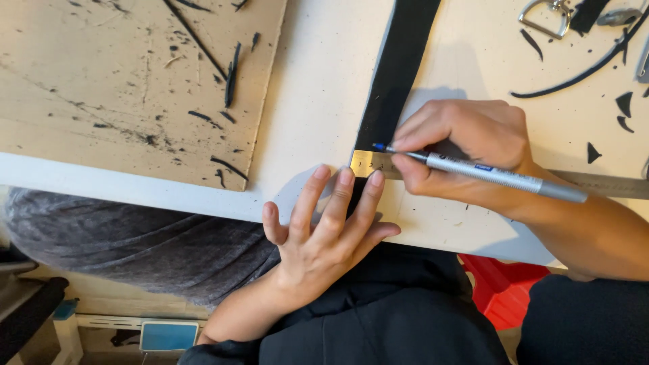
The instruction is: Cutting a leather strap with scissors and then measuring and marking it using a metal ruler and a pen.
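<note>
At the surface's (324, 74) near edge, the left hand (324, 230) lies flat, fingers spread, pinning a black strap (395, 74) and steel ruler (608, 184). The right hand (466, 152), its grip closed on a silver pen (497, 176), sets the tip against the ruler where it crosses the strap.

Strap (399, 67): black, matt, smooth, leather-like. Ruler (368, 164): brushed metal, dull sheen. Pen (493, 174): silver barrel, satin finish, blue tip. Board (128, 81): tan, rough, scored with cuts, strewn with black offcuts. Worktop (324, 81): cream, matt, smooth. Buckle (544, 17): polished metal, glossy. Lap cloth (135, 236): grey, soft, creased fabric.
</note>
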